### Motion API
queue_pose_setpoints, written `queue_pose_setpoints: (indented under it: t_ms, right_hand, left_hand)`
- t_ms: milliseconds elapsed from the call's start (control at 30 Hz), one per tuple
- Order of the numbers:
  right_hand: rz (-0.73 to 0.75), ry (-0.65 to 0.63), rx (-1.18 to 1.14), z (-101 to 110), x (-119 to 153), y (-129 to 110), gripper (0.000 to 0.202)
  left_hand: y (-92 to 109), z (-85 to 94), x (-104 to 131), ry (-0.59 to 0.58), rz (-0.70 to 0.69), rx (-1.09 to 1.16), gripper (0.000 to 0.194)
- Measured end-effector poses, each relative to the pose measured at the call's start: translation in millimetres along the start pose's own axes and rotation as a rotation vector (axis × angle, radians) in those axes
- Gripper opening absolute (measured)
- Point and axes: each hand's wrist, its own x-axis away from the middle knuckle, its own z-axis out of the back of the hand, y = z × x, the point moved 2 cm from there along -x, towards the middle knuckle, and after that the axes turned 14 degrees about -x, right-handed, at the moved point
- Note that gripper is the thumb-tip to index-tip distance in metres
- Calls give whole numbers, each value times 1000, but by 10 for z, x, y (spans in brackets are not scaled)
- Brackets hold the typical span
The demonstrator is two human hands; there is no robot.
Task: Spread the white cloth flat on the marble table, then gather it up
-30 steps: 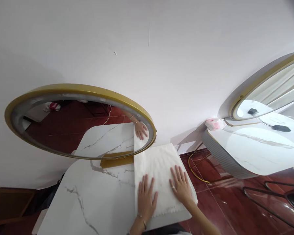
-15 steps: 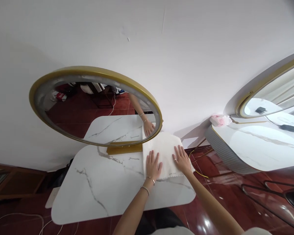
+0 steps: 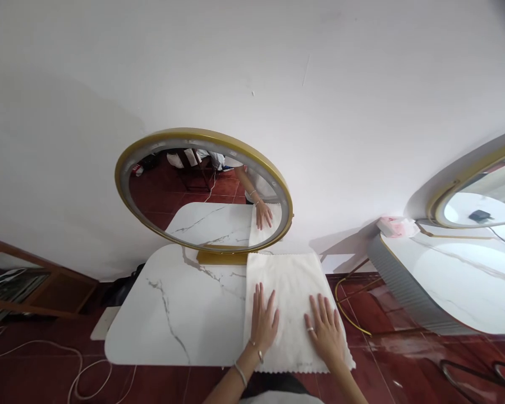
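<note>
A white cloth [image 3: 292,280] with a scalloped edge lies flat over the right part of the white marble-patterned table [image 3: 151,331]. Its near edge reaches the table's front. My left hand [image 3: 264,322] rests on the cloth's left side, fingers stretched out and a bracelet at the wrist. On the right side of the cloth my right hand [image 3: 327,331] lies flat with spread fingers, one wearing a ring. Behind the cloth stands an oval gold-framed mirror [image 3: 151,168] on a gold base [image 3: 223,258], reflecting a hand and the cloth.
At the right is a second marble-patterned table [image 3: 467,286] with a gold-framed mirror [image 3: 480,179] and a pink and white packet [image 3: 398,226]. A wooden cabinet [image 3: 59,292] and a white cable [image 3: 37,342] on the red tiled floor are at the left. A wall stands behind.
Both hands have moved toward me, and the cloth now stretches to the table's front edge instead of ending short of it. The camera view has also shifted.
</note>
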Motion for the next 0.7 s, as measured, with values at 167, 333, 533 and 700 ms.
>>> queue_pose_setpoints:
  t_ms: [167, 333, 533, 700]
  right_hand:
    - [-27, 7, -40, 44, -107, 44, 65]
    - [-7, 8, -99, -40, -329, -101, 64]
    - [96, -25, -61, -387, -230, -814, 67]
    - [86, -32, -99, -712, -117, -1769, 67]
  left_hand:
    - [-136, -173, -575, 22, 76, 6, 64]
    - [-301, -249, -577, 23, 105, -15, 65]
    - [-935, -116, -375, -18, 116, -60, 63]
    - [-1888, 102, -93, -42, 122, -111, 61]
